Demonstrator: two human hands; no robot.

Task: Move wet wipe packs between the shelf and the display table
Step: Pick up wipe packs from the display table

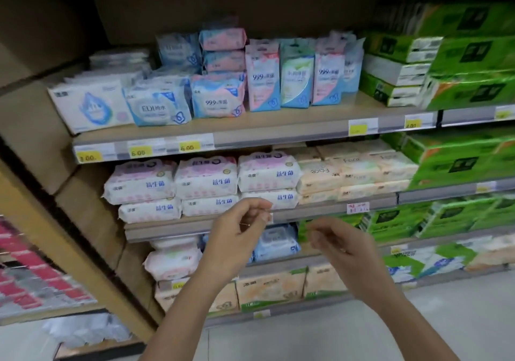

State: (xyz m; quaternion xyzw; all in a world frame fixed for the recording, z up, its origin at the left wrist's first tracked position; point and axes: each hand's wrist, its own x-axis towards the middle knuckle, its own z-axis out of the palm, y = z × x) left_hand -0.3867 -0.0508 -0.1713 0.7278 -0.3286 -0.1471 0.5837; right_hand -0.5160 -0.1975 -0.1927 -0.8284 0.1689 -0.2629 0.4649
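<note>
Wet wipe packs fill a beige shelf unit [250, 132]. Blue and pink packs [217, 98] stand on the upper board. White-and-pink packs [206, 179] lie stacked two high on the board below it. My left hand [237, 235] is raised in front of that lower board's edge, fingers loosely curled, holding nothing. My right hand [342, 246] hovers to its right, a little lower, fingers also loosely curled and empty. Neither hand touches a pack. More packs [276, 243] on a lower board sit partly hidden behind my hands.
Green tissue bundles [468, 54] crowd the right side of every board. Peach tissue packs [356, 171] lie right of the white-and-pink stack. A cardboard-coloured side panel [50, 137] closes the unit's left end. Grey floor [334, 338] shows below.
</note>
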